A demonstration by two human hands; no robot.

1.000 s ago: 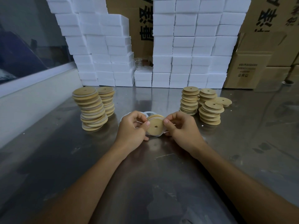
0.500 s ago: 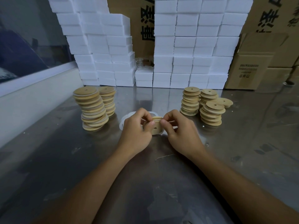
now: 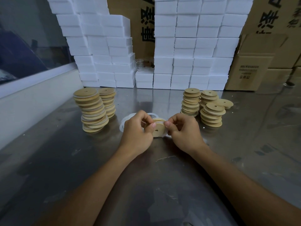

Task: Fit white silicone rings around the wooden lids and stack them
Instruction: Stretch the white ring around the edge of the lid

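At tabletop (image 3: 65, 160) centre, left hand (image 3: 136, 132) and right hand (image 3: 184, 132) each pinch the lid (image 3: 157, 130), ring (image 3: 164, 134) partly fitted

matt wooden lids (image 3: 157, 129), translucent silicone rings (image 3: 123, 123), scuffed glossy metal table (image 3: 146, 185), matt white foam blocks (image 3: 187, 46).

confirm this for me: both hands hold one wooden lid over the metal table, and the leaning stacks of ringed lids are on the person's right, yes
Not quite. In the head view the leaning stacks of ringed lids stand on the person's left. The rest holds: left hand and right hand hold one wooden lid over the metal table.
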